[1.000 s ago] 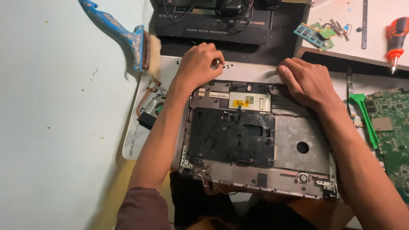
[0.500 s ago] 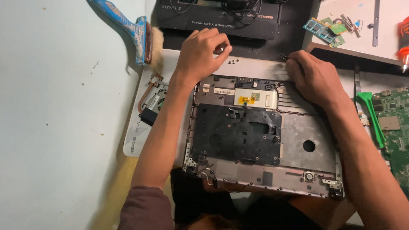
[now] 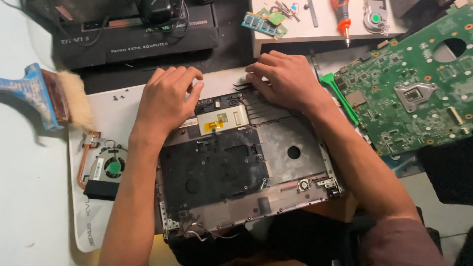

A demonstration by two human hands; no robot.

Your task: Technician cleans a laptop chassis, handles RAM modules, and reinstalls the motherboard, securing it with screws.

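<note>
Across the mat, laptop chassis (image 3: 246, 172) lies sideways.

Hands: 2, left (image 3: 167, 101) + right (image 3: 288, 79), both on far edge of chassis. Laptop chassis (image 3: 290, 172): 1. Green mainboard (image 3: 414, 88): 1. Cooling fans: 2, one w/ copper pipe (image 3: 107, 170), one on white board (image 3: 375, 17). Brush (image 3: 49, 96): 1. Screwdriver, orange (image 3: 342, 15): 1. Green pry tool (image 3: 340, 96): 1. RAM sticks (image 3: 263, 22): approx 2, overlapping.
</note>
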